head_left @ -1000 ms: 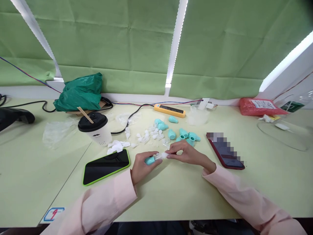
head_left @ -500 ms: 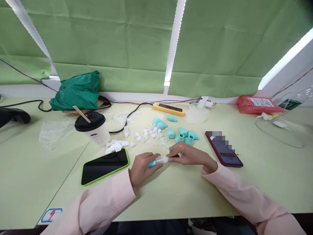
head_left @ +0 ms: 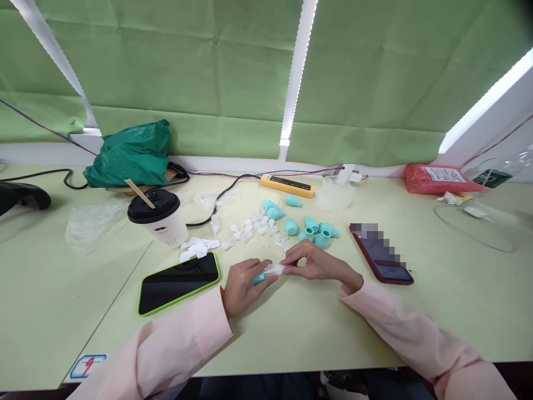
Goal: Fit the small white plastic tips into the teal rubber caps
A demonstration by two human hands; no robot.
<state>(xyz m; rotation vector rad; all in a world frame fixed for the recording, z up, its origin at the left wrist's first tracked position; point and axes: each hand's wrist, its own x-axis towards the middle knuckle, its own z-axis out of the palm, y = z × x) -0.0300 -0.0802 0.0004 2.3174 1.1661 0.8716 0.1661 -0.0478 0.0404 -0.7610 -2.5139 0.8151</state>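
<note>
My left hand (head_left: pixel 245 286) grips a glossy teal bulb (head_left: pixel 258 278); my right (head_left: pixel 306 262) pinches its translucent white tip (head_left: pixel 278 269).

A lidded paper cup (head_left: pixel 160 222) stands beside a green-edged phone (head_left: pixel 179 284) on the table (head_left: pixel 300 333) — a green plastic bag (head_left: pixel 132 155) behind; a yellow power strip (head_left: pixel 287 186) lies at the back, a red package (head_left: pixel 437 179) farther right.

Pale pink long sleeves (head_left: pixel 183 333), plain fabric, loose fit, soft creases noted, broad cuffs at both wrists, bare ungloved hands (head_left: pixel 244 286), dark lower clothing (head_left: pixel 254 388)
</note>
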